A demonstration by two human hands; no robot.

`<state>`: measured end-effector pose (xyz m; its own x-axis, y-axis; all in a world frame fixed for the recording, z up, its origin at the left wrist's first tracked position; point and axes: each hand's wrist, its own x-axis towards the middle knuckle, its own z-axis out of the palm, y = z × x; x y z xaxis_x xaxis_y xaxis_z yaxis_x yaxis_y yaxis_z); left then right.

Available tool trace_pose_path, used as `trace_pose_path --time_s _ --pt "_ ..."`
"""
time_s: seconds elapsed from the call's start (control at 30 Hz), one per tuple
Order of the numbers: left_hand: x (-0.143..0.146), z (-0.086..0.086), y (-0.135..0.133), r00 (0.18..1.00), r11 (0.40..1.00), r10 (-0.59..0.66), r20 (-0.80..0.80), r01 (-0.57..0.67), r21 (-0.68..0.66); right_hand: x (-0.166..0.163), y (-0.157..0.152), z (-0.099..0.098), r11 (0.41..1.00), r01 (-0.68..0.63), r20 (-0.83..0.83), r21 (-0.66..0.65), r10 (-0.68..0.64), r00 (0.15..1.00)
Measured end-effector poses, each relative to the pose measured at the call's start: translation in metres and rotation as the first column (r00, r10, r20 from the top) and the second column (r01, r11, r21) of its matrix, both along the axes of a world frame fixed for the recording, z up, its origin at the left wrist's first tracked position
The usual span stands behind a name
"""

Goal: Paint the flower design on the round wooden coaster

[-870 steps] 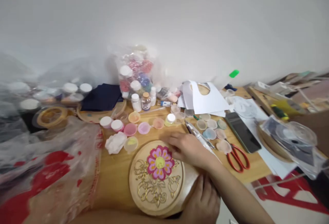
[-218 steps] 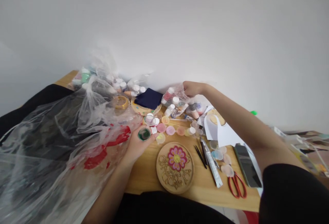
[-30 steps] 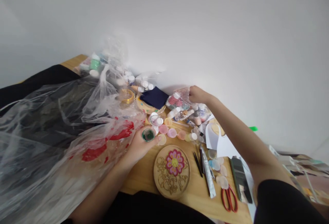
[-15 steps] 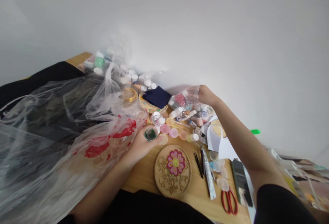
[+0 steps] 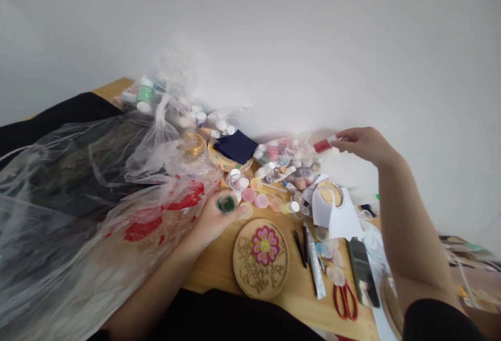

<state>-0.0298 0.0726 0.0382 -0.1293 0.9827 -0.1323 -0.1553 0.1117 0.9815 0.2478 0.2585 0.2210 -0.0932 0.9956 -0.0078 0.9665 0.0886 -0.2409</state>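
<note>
Lying near the front of the bench (image 5: 211, 273), a round wooden plaque (image 5: 243, 273) has its pink-and-magenta flower (image 5: 265, 245) coloured in, while the gold-outlined scrollwork (image 5: 256, 277) left of and below it looks unpainted, leaving much of the design bare. Beyond its upper left edge, the left hand (image 5: 213, 222) has its grip wrapped around a clear cup (image 5: 227, 203) of dark green. Farther back, the right hand (image 5: 362, 145) pinches a red bottle (image 5: 323, 145), apparently white-capped though blurred, just beside a packed plastic bag (image 5: 285, 148).
</note>
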Motion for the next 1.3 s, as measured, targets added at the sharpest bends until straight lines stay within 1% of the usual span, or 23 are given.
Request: trace_pose_path --time_s 0.07,0.13,0.2,0.27,0.3,0.37,0.47,0.53,0.63,0.73,0.83,0.93,1.0,1.07,1.13,1.2,1.3 --pt "0.000 0.001 0.000 1.000 1.000 0.015 -0.020 -0.015 0.006 0.008 -0.002 0.004 1.000 0.025 0.048 0.016 -0.025 0.999" --pt "0.000 0.001 0.000 0.999 1.000 0.024 -0.037 -0.024 -0.002 0.014 -0.003 0.004 0.997 0.051 0.064 0.058 -0.055 0.996" --pt "0.000 0.001 0.000 0.999 1.000 0.022 -0.042 -0.022 -0.013 0.018 -0.004 0.004 0.991 0.077 0.060 0.113 -0.084 0.995" --pt "0.000 0.000 0.000 0.999 0.999 0.026 -0.048 -0.027 -0.018 0.020 -0.004 0.002 0.987 0.086 0.038 0.134 -0.092 0.995" --pt "0.000 0.000 0.000 0.998 0.999 0.029 -0.051 -0.030 -0.016 0.020 -0.004 0.000 0.989 0.086 0.018 0.118 -0.089 0.996" --pt "0.000 -0.001 0.000 0.998 0.999 0.034 -0.051 -0.034 -0.005 0.020 -0.004 -0.004 0.997 0.079 -0.062 0.027 -0.077 0.995" --pt "0.000 -0.003 0.000 0.999 1.000 0.017 -0.040 -0.017 0.011 0.020 -0.004 -0.015 0.989 0.065 -0.252 -0.130 -0.097 0.963" --pt "0.000 -0.003 -0.001 0.999 1.000 0.004 -0.039 -0.003 0.020 0.021 -0.004 -0.022 0.981 0.072 -0.338 -0.179 -0.130 0.932" --pt "0.000 -0.004 -0.001 1.000 0.999 0.005 -0.029 -0.005 0.031 0.023 -0.004 -0.029 0.974 0.095 -0.359 -0.204 -0.164 0.919" --pt "0.000 -0.004 -0.001 1.000 1.000 0.015 -0.022 -0.014 0.025 0.024 -0.010 -0.030 0.961 0.131 -0.317 -0.242 -0.206 0.926" --pt "0.000 -0.005 -0.001 0.999 0.999 0.014 -0.031 -0.013 0.029 0.022 -0.019 -0.030 0.947 0.191 -0.241 -0.258 -0.255 0.937" --pt "0.000 -0.005 -0.001 0.999 1.000 0.003 -0.037 -0.002 0.031 0.018 -0.024 -0.032 0.939 0.262 -0.116 -0.222 -0.292 0.949" --pt "0.000 -0.004 -0.001 1.000 1.000 0.005 -0.030 -0.004 0.021 0.015 -0.023 -0.032 0.941 0.286 -0.014 -0.184 -0.293 0.956" --pt "0.000 -0.003 -0.001 1.000 1.000 0.010 -0.015 -0.010 0.006 0.011 -0.021 -0.029 0.949 0.276 0.079 -0.154 -0.267 0.961" --pt "-0.001 -0.002 -0.001 1.000 1.000 0.015 -0.002 -0.015 -0.012 0.006 -0.017 -0.023 0.957 0.245 0.152 -0.155 -0.222 0.963" --pt "-0.002 0.000 -0.001 1.000 0.999 0.025 0.009 -0.025 -0.030 0.002 -0.013 -0.016 0.958 0.209 0.196 -0.194 -0.171 0.966" --pt "-0.002 0.002 -0.001 0.999 0.999 0.032 0.007 -0.031 -0.036 -0.002 -0.006 -0.007 0.945 0.150 0.206 -0.290 -0.091 0.974"
